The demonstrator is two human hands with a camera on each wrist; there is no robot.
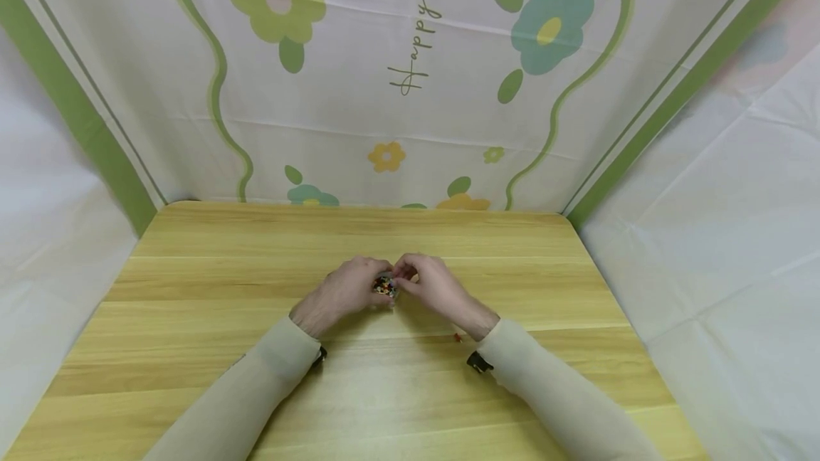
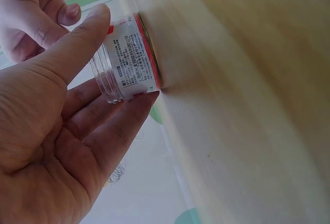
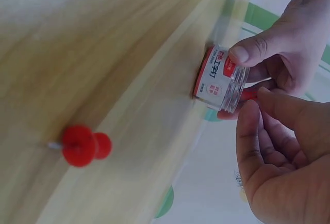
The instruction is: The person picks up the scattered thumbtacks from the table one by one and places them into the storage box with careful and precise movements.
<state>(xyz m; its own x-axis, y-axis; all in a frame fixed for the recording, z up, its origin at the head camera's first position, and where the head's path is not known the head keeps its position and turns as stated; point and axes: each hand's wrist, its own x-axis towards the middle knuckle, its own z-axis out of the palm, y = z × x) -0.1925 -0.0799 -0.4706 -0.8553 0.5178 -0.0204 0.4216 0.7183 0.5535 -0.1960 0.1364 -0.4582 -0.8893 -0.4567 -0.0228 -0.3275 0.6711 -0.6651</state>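
My left hand grips a small clear jar around its sides, thumb on one side and fingers on the other. The jar stands on the table with a white and red label, and its uncovered mouth shows many-coloured push pins. At that mouth, my right hand has thumb and forefinger together on a small red piece, which looks like a push pin and is partly hidden by the fingertips. A loose red push pin lies on the table, near the right wrist.
The wooden table reaches back to a white cloth wall printed with flowers. White cloth also hangs on both sides. A dark wrist strap shows below the right sleeve.
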